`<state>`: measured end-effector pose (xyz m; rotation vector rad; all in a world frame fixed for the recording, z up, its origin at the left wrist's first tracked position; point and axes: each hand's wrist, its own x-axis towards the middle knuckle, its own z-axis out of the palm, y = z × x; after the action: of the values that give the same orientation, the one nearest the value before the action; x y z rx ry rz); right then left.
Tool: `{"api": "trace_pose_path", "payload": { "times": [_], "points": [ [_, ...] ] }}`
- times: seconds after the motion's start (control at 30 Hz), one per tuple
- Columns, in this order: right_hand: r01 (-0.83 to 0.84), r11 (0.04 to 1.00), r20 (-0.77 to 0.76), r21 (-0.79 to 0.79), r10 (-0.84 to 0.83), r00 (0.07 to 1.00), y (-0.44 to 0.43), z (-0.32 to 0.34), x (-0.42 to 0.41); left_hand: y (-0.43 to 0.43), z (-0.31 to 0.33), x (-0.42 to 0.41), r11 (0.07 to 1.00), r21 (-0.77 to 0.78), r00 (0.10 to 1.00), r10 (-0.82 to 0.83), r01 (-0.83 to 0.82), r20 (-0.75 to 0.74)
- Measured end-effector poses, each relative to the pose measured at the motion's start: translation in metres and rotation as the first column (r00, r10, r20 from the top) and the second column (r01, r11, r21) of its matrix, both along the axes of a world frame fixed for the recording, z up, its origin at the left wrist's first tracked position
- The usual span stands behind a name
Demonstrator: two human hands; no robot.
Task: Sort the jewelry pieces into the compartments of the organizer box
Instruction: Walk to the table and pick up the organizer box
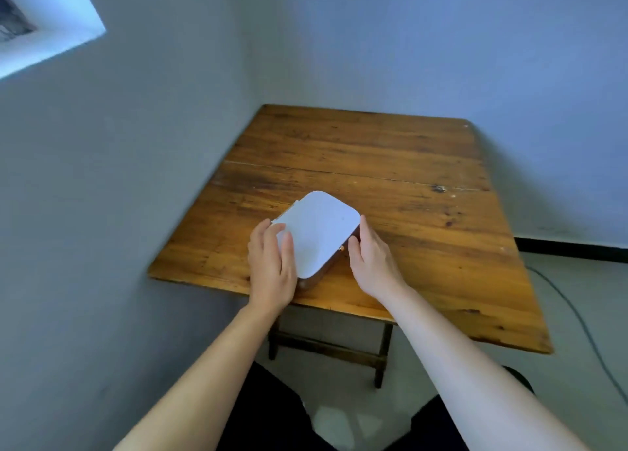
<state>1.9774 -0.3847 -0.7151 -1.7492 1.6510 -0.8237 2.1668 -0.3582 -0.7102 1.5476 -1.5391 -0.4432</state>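
Note:
A closed organizer box (321, 233) with a white rounded lid and dark brown sides sits near the front left part of the wooden table (390, 165). A small gold clasp (341, 248) shows on its front right side. My left hand (272, 267) rests on the box's left corner, fingers lying over the lid's edge. My right hand (372, 256) presses against the box's right side, thumb close to the clasp. No jewelry pieces are visible; the box's compartments are hidden under the lid.
The table stands in a corner between two grey-blue walls. A dark cable (584, 321) runs across the floor at the right. My dark-trousered legs (272, 413) are below the table's front edge.

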Motion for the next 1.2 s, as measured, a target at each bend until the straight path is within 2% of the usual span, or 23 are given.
{"api": "trace_pose_path", "payload": {
  "times": [0.13, 0.2, 0.3, 0.47, 0.53, 0.6, 0.67, 0.77, 0.83, 0.93, 1.03, 1.2],
  "points": [
    [0.028, 1.000, -0.015, -0.013, -0.028, 1.000, 0.008, -0.009, 0.000, 0.006, -0.004, -0.001, 0.993, 0.111, 0.998, -0.039, 0.034, 0.047],
    [0.006, 0.998, -0.028, -0.065, -0.008, 1.000, 0.011, -0.014, -0.001, 0.007, -0.004, 0.005, 0.980, 0.181, 0.978, -0.117, 0.086, 0.173],
    [0.017, 0.997, -0.034, -0.081, -0.020, 0.999, 0.009, -0.021, -0.001, 0.006, -0.002, 0.016, 0.974, 0.206, 0.880, -0.180, 0.096, 0.439],
    [0.014, 0.998, -0.060, -0.066, -0.018, 0.998, 0.007, -0.028, -0.001, 0.007, 0.006, 0.013, 0.975, 0.221, 0.809, -0.157, 0.034, 0.566],
    [0.014, 0.998, -0.066, -0.063, -0.018, 0.998, 0.008, -0.028, -0.002, 0.008, 0.012, 0.013, 0.972, 0.231, 0.848, -0.161, 0.047, 0.506],
    [0.017, 0.997, -0.093, -0.080, -0.024, 0.995, 0.009, -0.028, -0.002, 0.006, 0.023, 0.016, 0.982, 0.141, 0.934, -0.164, 0.125, 0.316],
    [0.012, 0.996, -0.104, -0.091, -0.022, 0.994, 0.010, -0.027, -0.003, 0.000, 0.035, 0.020, 0.991, 0.061, 0.987, -0.129, 0.123, 0.098],
    [0.004, 0.996, -0.104, -0.092, -0.013, 0.994, 0.011, -0.026, -0.002, -0.012, 0.044, 0.029, 0.989, 0.149, 0.972, 0.057, -0.023, -0.228],
    [-0.020, 0.993, -0.101, -0.114, 0.008, 0.995, 0.011, -0.025, -0.002, -0.022, 0.041, 0.038, 0.977, 0.180, 0.926, 0.171, -0.115, -0.337],
    [-0.036, 0.988, -0.106, -0.148, 0.020, 0.994, 0.011, -0.027, -0.004, -0.035, 0.033, 0.055, 0.957, 0.209, 0.910, 0.262, -0.201, -0.322],
    [-0.027, 0.980, -0.102, -0.195, 0.007, 0.995, 0.011, -0.026, -0.005, -0.046, 0.023, 0.068, 0.893, 0.392, 0.854, 0.372, -0.223, -0.363],
    [-0.024, 0.968, -0.097, -0.250, 0.000, 0.995, 0.013, -0.021, -0.004, -0.063, 0.021, 0.081, 0.827, 0.528, 0.865, 0.397, -0.192, -0.308]
  ]
}}
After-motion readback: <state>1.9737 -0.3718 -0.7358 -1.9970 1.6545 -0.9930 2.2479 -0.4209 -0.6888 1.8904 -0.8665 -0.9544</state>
